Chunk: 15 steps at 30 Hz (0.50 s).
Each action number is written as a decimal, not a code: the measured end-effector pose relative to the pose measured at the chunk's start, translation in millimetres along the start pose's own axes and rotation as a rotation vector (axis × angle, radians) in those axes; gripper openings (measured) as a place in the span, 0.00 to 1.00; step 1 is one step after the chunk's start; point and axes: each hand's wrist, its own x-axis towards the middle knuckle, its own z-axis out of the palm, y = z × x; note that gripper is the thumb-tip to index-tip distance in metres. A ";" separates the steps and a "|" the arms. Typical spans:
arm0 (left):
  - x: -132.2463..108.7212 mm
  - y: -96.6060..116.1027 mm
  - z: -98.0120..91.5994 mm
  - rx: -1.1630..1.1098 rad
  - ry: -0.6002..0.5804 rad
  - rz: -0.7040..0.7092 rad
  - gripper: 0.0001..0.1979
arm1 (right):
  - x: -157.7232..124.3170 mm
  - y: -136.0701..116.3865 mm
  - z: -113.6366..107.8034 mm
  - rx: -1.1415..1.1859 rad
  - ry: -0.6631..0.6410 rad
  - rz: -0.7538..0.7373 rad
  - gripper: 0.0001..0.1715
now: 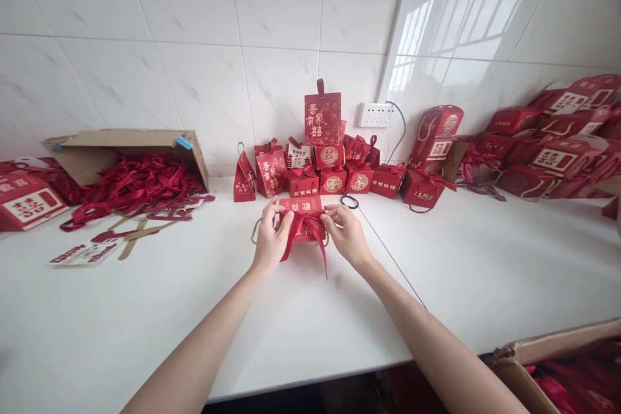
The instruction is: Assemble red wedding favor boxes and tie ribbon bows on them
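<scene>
Red box [301, 204] sits between left hand [272, 230] and right hand [346, 233], equally near, longer axis crosswise; both grips pinched closed at bow's [314, 222] sides.

On my feed: a box [301, 205] on the table [145, 330], before a row of boxes [332, 182]; left, ribbons [145, 184] in a carton [130, 139]; right, piled boxes [553, 158].

- Gift box [303, 204] in the grip: red with pale gold characters.
- Ribbon bow [306, 215] across it: crimson.
- Upright box [332, 113] beyond the grip: red, white characters.
- Carton [121, 138] left of the grip: brown.
- Wall tiles [194, 90] behind: white, grey-veined.
- Tabletop [291, 310] beneath: plain white.
</scene>
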 end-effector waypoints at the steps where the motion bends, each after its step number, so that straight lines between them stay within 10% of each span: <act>1: -0.8 -0.6 0.6 0.028 0.033 0.017 0.08 | 0.0 0.2 0.1 0.004 0.007 -0.003 0.18; 15: -11.2 -1.3 8.3 -0.067 0.071 -0.018 0.09 | 2.2 5.7 0.0 0.166 0.042 0.113 0.24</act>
